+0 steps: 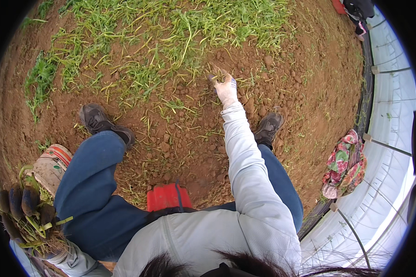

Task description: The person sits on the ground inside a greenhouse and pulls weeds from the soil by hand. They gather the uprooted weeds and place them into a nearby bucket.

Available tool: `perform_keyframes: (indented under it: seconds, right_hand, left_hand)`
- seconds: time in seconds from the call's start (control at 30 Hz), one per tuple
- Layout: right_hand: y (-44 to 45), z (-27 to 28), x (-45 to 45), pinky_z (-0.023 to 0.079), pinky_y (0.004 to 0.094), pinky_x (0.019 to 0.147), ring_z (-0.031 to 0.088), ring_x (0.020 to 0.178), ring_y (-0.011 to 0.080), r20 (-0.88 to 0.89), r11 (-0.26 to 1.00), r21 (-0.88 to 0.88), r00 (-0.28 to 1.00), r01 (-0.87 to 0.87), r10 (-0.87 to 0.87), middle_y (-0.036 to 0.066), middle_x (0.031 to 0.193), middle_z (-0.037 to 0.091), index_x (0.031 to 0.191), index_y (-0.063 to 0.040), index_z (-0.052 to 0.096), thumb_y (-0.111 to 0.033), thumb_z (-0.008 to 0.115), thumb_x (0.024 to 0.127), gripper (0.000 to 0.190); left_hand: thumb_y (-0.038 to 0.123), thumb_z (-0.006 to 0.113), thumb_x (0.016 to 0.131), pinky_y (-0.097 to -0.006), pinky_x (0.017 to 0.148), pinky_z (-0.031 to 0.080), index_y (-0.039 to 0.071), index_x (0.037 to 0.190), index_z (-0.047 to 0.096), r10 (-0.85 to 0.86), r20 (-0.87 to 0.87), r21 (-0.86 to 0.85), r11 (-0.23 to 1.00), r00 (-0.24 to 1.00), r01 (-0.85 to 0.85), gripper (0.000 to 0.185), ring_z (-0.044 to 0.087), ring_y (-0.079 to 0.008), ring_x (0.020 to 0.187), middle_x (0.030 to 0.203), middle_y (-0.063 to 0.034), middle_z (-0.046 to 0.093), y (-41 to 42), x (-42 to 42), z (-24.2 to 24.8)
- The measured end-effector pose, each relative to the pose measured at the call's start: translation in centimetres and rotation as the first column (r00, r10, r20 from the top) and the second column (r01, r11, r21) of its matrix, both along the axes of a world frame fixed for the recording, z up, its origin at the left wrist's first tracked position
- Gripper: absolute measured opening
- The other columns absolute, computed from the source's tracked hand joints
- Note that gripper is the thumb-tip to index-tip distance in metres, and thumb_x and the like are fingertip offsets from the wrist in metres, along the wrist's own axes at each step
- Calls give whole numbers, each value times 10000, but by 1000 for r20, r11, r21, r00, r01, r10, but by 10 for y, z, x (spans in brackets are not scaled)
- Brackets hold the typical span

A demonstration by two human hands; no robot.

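Note:
At the lower left, my left hand (22,200), in a dark-fingered work glove, is closed around a bunch of green plant stems (38,226). Pale roots (52,242) hang from the bunch near the wrist. My right arm stretches forward, and my right hand (226,86), in a whitish glove, is down at the soil by the near edge of the loose greens. Thin stems and dry bits lie around its fingertips; whether they grip any is unclear. Cut or pulled leafy greens (180,31) cover the brown soil (194,149) ahead of me.
A white bucket-like container (52,166) with orange stripes leans by my left leg. Under me is a red plastic object (164,198). To the right lie a flowered cloth bundle (345,164) and plastic sheeting (390,104) with poles. Part of another person (358,14) shows at top right.

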State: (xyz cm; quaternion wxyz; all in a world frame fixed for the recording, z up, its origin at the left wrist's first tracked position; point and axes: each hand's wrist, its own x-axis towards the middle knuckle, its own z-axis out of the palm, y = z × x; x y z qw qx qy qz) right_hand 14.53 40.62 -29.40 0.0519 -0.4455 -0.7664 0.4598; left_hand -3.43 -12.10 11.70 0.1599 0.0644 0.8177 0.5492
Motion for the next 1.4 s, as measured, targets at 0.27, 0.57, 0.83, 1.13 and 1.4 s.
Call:
perform_keyframes:
  seconds: [0.27,0.57,0.83,1.13,1.4]
  right_hand:
    - [-55,67,-80,492,405,901,590,1085,336,489,847,225,808,-482,330,188,1218,573,1269,-119,542,-302,727,801,535]
    - [-60,50,-53,485,323,878,625,1044,256,-20,998,-51,1000,-22,21,166,1151,636,1220,19,534,-153,702,823,465]
    - [61,-1,11,490,262,847,626,1002,201,9,999,35,1000,-9,8,159,1143,635,1280,25,474,-110,632,889,442]
    - [3,72,-113,480,372,931,596,1123,287,487,866,278,838,-415,245,146,1224,618,1296,-69,531,-380,709,796,615]
    - [10,39,-107,476,409,936,613,1062,324,292,924,322,950,-205,109,180,1151,640,1250,-28,553,-246,663,765,543]
  left_hand:
    - [294,438,912,-327,849,383,162,955,374,-367,234,730,678,900,86,153,367,-144,1059,1034,7,434,56,-11,20]
    - [279,485,934,-359,728,304,192,854,344,-93,226,588,806,970,-60,184,299,-168,864,876,24,328,90,-3,36]
    - [284,516,943,-388,663,264,213,812,339,-332,425,864,426,842,-268,231,276,-189,766,795,36,278,108,8,24]
    - [289,511,935,-384,691,286,204,858,365,310,398,474,736,863,-483,186,296,-190,829,845,33,311,170,11,23]
    - [282,464,912,-363,821,403,145,1078,418,-233,313,692,720,921,-53,220,376,-175,1077,1078,22,446,103,-10,19]
